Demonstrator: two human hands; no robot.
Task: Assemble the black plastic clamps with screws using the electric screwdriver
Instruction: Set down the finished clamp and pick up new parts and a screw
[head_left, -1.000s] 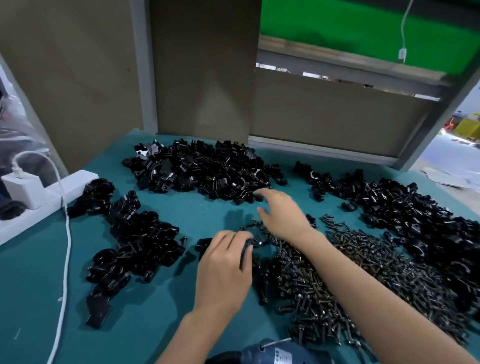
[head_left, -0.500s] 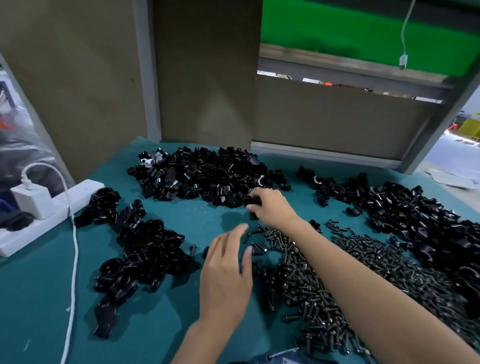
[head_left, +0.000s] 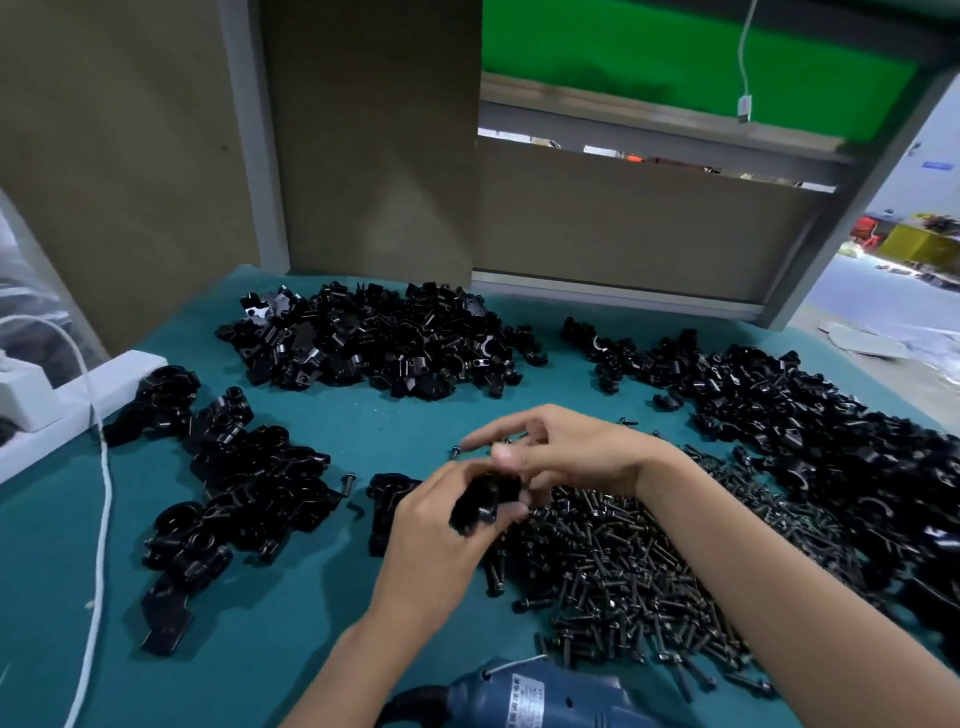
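Note:
My left hand (head_left: 436, 535) grips a black plastic clamp piece (head_left: 480, 501) above the teal table. My right hand (head_left: 566, 449) is right beside it, thumb and fingers curled at the piece's upper end; whether it pinches a second part is blurred. A wide pile of dark screws (head_left: 634, 566) lies under and right of both hands. Loose clamp parts form a far pile (head_left: 374, 338) and a right pile (head_left: 810, 441). Assembled clamps (head_left: 249, 488) lie at the left. The blue electric screwdriver (head_left: 540, 696) lies at the near edge.
A white power strip (head_left: 67, 405) with a plugged charger sits at the left edge, and its white cable (head_left: 101, 519) runs toward me. Brown panels stand behind the teal table top (head_left: 322, 639). One clamp (head_left: 387, 488) lies just left of my left hand.
My right hand drew back from the far pile toward me and met my left hand. My left hand lifted off the table and now holds a clamp piece.

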